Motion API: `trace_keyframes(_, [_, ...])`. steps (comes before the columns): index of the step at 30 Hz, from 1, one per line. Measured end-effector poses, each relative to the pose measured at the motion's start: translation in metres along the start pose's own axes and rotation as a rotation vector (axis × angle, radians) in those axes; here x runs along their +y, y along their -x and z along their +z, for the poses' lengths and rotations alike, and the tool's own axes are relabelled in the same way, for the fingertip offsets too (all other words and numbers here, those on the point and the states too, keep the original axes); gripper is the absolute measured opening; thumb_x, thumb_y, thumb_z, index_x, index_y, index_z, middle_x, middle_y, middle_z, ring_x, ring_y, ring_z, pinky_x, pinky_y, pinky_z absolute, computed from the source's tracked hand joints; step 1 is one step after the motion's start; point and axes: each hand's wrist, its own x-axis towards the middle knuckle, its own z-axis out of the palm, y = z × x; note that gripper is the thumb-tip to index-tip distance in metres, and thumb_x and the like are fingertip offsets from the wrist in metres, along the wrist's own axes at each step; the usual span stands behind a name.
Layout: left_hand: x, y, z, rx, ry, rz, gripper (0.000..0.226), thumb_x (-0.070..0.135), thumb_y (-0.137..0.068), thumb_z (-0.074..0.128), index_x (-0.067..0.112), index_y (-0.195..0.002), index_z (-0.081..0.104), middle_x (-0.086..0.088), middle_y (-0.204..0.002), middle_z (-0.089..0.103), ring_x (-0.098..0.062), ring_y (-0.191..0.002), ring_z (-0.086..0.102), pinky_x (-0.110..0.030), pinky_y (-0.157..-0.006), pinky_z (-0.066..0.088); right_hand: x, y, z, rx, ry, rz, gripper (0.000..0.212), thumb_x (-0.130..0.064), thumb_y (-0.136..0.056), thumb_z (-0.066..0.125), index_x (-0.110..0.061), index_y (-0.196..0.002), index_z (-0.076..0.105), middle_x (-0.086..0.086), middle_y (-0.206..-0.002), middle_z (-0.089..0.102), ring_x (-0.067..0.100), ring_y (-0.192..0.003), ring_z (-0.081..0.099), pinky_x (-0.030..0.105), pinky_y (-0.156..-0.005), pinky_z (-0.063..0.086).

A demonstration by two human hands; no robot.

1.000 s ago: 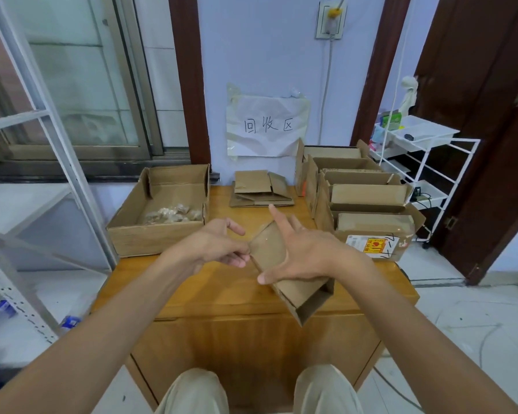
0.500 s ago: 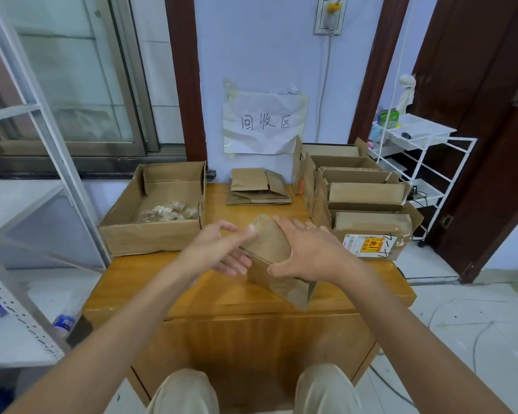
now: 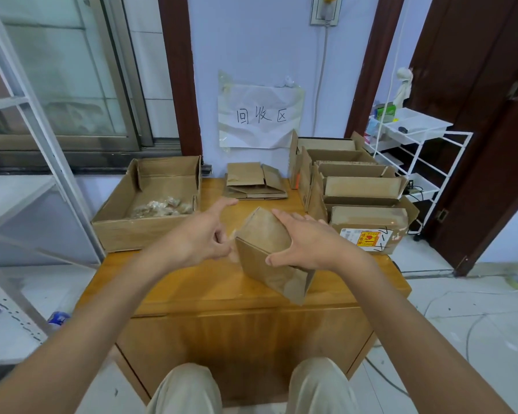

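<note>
A small brown cardboard box [image 3: 268,274] is tilted above the middle of the wooden table [image 3: 210,291]. My right hand [image 3: 311,243] grips it from above, palm on its top face and thumb on the near side. My left hand [image 3: 198,237] is at the box's left end with its index finger stretched out. Its other fingers are curled against the box's edge and seem to pinch something there. What they pinch is hidden.
A large open carton [image 3: 126,231] with crumpled tape scraps [image 3: 162,206] stands at the table's left. Flattened cardboard [image 3: 251,183] lies at the back under a paper sign [image 3: 260,115]. Several open boxes [image 3: 359,189] line the right side. A white wire rack [image 3: 416,150] stands beyond them.
My right hand has closed down over the box's top and turned the box so its open end points away from me. My left hand has stayed at the box's left end.
</note>
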Motion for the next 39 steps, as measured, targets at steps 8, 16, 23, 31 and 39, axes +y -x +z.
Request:
trace_keyframes(8, [0.003, -0.001, -0.023, -0.015, -0.347, 0.038, 0.041, 0.036, -0.098, 0.066, 0.034, -0.137, 0.055, 0.016, -0.072, 0.070, 0.002, -0.072, 0.064, -0.026, -0.070, 0.050, 0.010, -0.004, 0.003, 0.005, -0.055, 0.007, 0.113, -0.073, -0.081, 0.068, -0.033, -0.167, 0.007, -0.001, -0.169, 0.030, 0.027, -0.151, 0.032, 0.049, -0.122, 0.025])
trace_keyframes(16, [0.032, 0.015, 0.051, 0.388, -0.129, -0.070, 0.028, 0.058, -0.101, 0.043, 0.037, -0.107, 0.060, 0.017, -0.100, 0.065, -0.008, -0.083, 0.063, -0.034, -0.069, 0.053, 0.001, 0.011, 0.008, 0.083, -0.257, 0.101, 0.105, -0.082, -0.085, 0.057, -0.023, -0.165, 0.023, 0.000, -0.159, 0.048, 0.023, -0.144, 0.046, 0.042, -0.110, 0.046])
trace_keyframes(23, [0.047, 0.010, 0.037, 0.153, -0.299, -0.153, 0.087, 0.084, -0.083, 0.050, 0.032, -0.151, 0.038, 0.009, -0.143, 0.056, -0.020, -0.121, 0.059, -0.039, -0.095, 0.050, -0.014, 0.052, 0.044, 0.160, -0.833, -0.014, 0.075, -0.034, -0.108, 0.053, -0.049, -0.163, 0.003, -0.020, -0.119, 0.068, 0.002, -0.104, 0.069, 0.033, -0.094, 0.059])
trace_keyframes(31, [0.032, -0.004, 0.020, -0.003, -0.504, -0.066, 0.113, 0.075, -0.072, 0.072, 0.024, -0.158, 0.019, 0.007, -0.150, 0.043, -0.020, -0.126, 0.052, -0.039, -0.098, 0.046, -0.013, 0.033, 0.049, 0.168, -0.321, -0.275, 0.059, -0.031, -0.109, 0.049, -0.055, -0.156, 0.022, -0.009, -0.085, 0.071, 0.010, -0.069, 0.065, 0.042, -0.066, 0.057])
trace_keyframes(39, [0.003, 0.000, -0.004, -0.057, -0.482, 0.069, 0.111, 0.060, -0.070, 0.083, 0.039, -0.156, 0.017, 0.016, -0.150, 0.042, -0.008, -0.121, 0.043, -0.033, -0.102, 0.037, 0.007, 0.017, 0.020, 0.241, 0.044, -0.282, 0.048, -0.053, -0.103, 0.053, -0.054, -0.148, 0.037, -0.027, -0.078, 0.054, -0.011, -0.061, 0.044, 0.016, -0.057, 0.027])
